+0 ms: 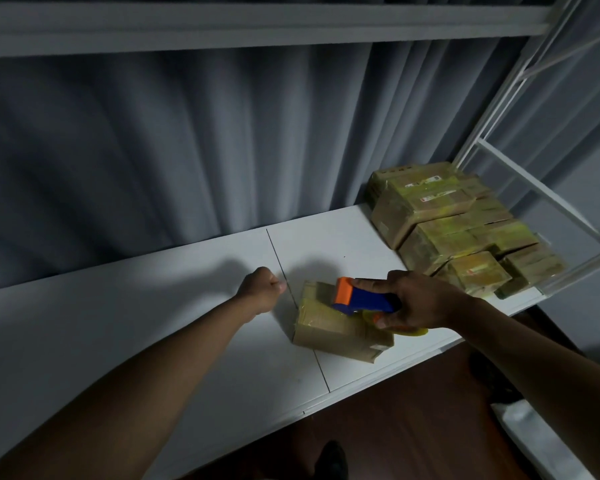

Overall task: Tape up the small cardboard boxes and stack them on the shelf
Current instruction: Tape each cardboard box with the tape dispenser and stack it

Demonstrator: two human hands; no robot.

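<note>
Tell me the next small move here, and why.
Probably draw the tape gun across the box top while the left hand steadies it. The right hand holds the gun on the box; the left, fisted, sits just beside it, touching nothing, so the box may slide on the shelf.

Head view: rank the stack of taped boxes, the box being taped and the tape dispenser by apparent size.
1. Stack of taped boxes
2. Box being taped
3. Tape dispenser, partly hidden by the right hand
</note>
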